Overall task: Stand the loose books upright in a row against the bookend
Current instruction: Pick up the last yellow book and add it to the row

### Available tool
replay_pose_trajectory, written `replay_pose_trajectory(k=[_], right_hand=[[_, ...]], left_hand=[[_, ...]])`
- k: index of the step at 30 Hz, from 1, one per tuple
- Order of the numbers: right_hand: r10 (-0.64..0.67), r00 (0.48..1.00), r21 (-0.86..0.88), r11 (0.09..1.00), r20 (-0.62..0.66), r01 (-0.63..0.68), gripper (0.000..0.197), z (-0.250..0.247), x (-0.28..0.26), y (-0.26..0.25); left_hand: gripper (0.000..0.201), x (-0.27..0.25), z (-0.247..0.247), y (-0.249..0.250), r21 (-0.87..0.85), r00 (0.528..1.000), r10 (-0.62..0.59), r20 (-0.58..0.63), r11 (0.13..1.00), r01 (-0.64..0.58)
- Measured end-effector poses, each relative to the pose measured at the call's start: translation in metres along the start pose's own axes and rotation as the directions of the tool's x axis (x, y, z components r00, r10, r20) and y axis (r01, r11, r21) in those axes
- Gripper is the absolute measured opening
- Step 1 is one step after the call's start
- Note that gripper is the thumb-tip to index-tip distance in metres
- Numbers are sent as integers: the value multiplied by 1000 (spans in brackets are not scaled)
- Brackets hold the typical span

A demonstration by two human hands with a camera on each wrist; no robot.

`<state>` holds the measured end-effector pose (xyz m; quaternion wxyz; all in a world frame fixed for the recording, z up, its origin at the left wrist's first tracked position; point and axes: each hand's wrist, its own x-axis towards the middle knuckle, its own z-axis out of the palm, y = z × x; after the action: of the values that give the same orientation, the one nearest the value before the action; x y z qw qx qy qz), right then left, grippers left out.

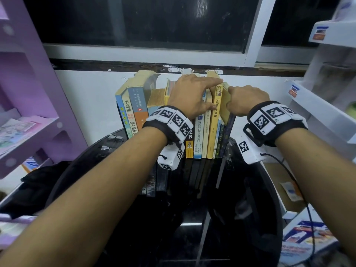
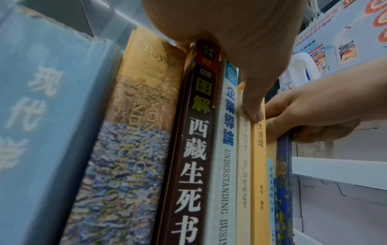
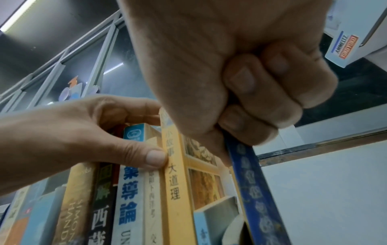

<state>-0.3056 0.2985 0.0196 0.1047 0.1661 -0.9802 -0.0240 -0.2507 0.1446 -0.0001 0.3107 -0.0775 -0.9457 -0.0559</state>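
A row of books [image 1: 198,135] stands upright on a black glossy table [image 1: 192,228]. My left hand [image 1: 204,91] reaches over the tops of the middle books. Its index finger lies on the top of a yellow book [image 1: 214,132] and its thumb [image 2: 251,107] presses that book's spine. At the right end of the row, my right hand [image 1: 240,101] curls its fingers [image 3: 272,92] round the top of a thin dark blue book [image 3: 257,199], which tilts a little. I cannot make out a bookend in any view.
Several books at the left end [image 1: 131,112] lean leftward. A white wall [image 1: 86,105] runs close behind the row. A purple shelf unit [image 1: 28,112] stands at the left and a white display rack [image 1: 317,105] at the right. A cable [image 1: 300,182] trails from my right wrist.
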Motion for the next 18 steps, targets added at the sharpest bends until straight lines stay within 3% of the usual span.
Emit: replay_pose_trajectory(k=[10,13,16,18], right_hand=[[-18,1000,-22,1000,10,18,44,-7,-8,-3],[-20,999,-36,999,-41,18,43,1,-11,-3],[-13,988,34,999,-152,19,40,16,-13,-1],[-23,989,157,986,-147,46,40,22,-10,1]], left_hand=[[67,-1,0,1,19,1000,18,-17,1000,-18],[67,-1,1,2,23,1000,24,-20,999,-24],[69,-1,3,1,29,999,44,-22,999,-43],[69,-2,3,-2,16,998,68,-7,998,-68]])
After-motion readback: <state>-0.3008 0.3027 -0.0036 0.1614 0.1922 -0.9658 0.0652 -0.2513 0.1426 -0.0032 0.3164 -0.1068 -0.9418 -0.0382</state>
